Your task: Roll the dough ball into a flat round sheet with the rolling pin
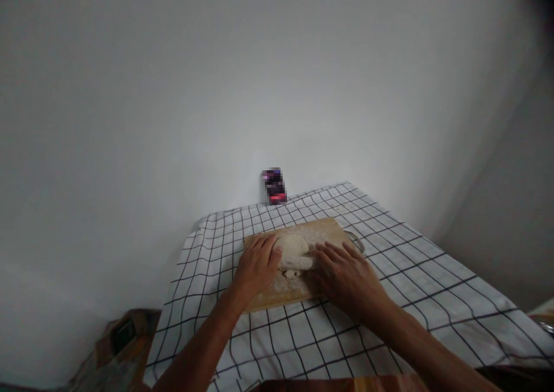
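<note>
Flattened pale dough (291, 244) lies on a floured wooden board (281, 295) atop the cloth-covered desk (415, 276), a whitish roll (298, 262) along its near side between left hand (258, 258) and right hand (346, 269), both palm-down; whether their fingers close around the roll's ends, cannot tell.

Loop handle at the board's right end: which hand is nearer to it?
Right. The right hand is close beside the loop handle, on its near side; the left hand is farther off, toward the board's left end, across the dough.
</note>
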### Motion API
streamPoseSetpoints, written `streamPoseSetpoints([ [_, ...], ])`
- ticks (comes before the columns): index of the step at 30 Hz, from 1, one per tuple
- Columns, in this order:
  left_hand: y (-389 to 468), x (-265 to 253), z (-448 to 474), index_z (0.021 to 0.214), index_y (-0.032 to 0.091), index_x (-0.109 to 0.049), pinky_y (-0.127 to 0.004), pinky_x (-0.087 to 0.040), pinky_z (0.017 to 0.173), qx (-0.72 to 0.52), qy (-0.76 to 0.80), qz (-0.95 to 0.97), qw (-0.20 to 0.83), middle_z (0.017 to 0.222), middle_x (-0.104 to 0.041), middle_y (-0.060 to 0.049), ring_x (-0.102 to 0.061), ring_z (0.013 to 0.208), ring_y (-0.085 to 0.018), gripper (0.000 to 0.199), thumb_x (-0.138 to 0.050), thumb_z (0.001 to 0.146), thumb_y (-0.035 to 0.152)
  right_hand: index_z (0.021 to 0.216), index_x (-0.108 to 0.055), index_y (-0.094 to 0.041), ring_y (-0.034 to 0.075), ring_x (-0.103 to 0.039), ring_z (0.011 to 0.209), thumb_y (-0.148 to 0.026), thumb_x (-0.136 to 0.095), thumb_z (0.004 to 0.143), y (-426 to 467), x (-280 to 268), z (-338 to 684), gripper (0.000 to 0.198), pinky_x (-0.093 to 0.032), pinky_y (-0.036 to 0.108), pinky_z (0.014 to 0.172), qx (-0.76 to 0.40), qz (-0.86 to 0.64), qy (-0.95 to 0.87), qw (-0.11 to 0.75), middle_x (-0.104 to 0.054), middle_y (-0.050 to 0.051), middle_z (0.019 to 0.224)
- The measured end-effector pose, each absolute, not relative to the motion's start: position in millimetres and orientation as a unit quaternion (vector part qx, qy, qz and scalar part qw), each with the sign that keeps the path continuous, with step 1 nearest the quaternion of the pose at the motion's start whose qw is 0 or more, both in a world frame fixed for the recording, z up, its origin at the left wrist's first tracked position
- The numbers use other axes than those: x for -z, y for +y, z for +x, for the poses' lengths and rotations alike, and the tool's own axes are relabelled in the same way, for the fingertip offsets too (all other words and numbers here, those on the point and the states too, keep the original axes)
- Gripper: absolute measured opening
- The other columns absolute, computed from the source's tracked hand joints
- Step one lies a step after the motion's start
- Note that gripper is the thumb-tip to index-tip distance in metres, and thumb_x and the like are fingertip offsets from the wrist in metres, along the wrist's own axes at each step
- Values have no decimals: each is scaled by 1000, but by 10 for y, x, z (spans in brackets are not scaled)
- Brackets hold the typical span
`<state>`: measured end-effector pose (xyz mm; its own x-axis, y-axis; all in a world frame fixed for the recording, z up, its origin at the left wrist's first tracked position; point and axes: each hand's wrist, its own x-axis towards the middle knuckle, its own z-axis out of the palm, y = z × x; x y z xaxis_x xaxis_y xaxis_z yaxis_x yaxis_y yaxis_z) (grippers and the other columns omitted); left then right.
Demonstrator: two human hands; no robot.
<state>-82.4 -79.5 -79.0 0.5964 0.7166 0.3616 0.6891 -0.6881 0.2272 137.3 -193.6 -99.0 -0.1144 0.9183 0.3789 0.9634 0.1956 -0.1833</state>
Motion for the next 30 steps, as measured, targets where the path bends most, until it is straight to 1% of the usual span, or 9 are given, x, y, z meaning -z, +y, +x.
streamPoseSetpoints([
  [2, -771, 733, -877, 143, 22, -62, -51, -40, 128, -233, 387, 886, 100, 151, -66, -10, -56, 146, -27, 43, -51, 105, 39, 128, -70, -21, 32, -67, 129, -41, -59, 106, -1902, 997, 1404, 32, -45, 52, 115, 45, -628, -746, 218, -74, 13, 137],
  [6, -762, 718, -1122, 158, 22, -45, -47, -53, 117, -314, 426, 808, 260, 162, -55, -14, -60, 142, -30, 69, -64, 97, 50, 123, -69, -22, 29, -69, 123, -44, -55, 109, -1847, 1047, 1495, 30, -43, 48, 116, 46, -615, -738, 275, -77, 11, 130],
  [8, -800, 738, -1225, 151, 20, -52, -47, -58, 109, -345, 454, 773, 277, 155, -60, -15, -66, 134, -31, 66, -66, 95, 52, 119, -69, -22, 28, -71, 116, -43, -51, 110, -1844, 1073, 1535, 29, -46, 45, 111, 39, -623, -718, 308, -78, 10, 123],
  [10, -878, 746, -1246, 128, 22, -69, -50, -57, 110, -347, 445, 790, 240, 137, -72, -12, -69, 127, -31, 43, -69, 93, 48, 116, -69, -23, 27, -73, 106, -45, -48, 110, -1858, 1089, 1563, 31, -52, 40, 97, 20, -641, -685, 347, -79, 9, 112],
  [12, -978, 741, -1173, 106, 25, -77, -51, -55, 112, -325, 401, 836, 189, 121, -76, -8, -70, 122, -30, 21, -73, 92, 40, 115, -68, -24, 26, -73, 95, -50, -47, 109, -1883, 1094, 1579, 34, -54, 36, 83, -9, -654, -647, 393, -79, 8, 103],
  [13, -1025, 737, -1113, 101, 26, -78, -50, -55, 112, -310, 379, 856, 166, 118, -77, -7, -69, 121, -30, 16, -76, 90, 37, 116, -68, -25, 26, -73, 91, -52, -46, 109, -1897, 1094, 1583, 36, -53, 35, 79, -24, -656, -631, 414, -78, 7, 100],
  [18, -1076, 756, -878, 108, 26, -80, -48, -57, 112, -248, 354, 895, 113, 126, -75, -8, -69, 123, -29, 30, -90, 80, 24, 115, -67, -25, 25, -72, 85, -55, -45, 107, -1941, 1094, 1591, 39, -52, 34, 74, -65, -642, -601, 472, -77, 6, 98],
  [22, -955, 805, -939, 109, 25, -81, -42, -61, 106, -247, 333, 904, 108, 124, -79, -6, -74, 117, -25, 24, -86, 86, 23, 114, -68, -26, 25, -72, 84, -57, -46, 106, -1933, 1104, 1593, 39, -51, 34, 71, -65, -630, -602, 487, -77, 6, 95],
  [30, -877, 867, -1005, 102, 24, -84, -39, -67, 95, -290, 250, 924, 23, 110, -85, -4, -81, 100, -22, 11, -75, 97, 22, 115, -69, -25, 25, -72, 84, -58, -51, 104, -1913, 1128, 1600, 39, -50, 34, 69, -79, -619, -585, 519, -77, 5, 97],
])
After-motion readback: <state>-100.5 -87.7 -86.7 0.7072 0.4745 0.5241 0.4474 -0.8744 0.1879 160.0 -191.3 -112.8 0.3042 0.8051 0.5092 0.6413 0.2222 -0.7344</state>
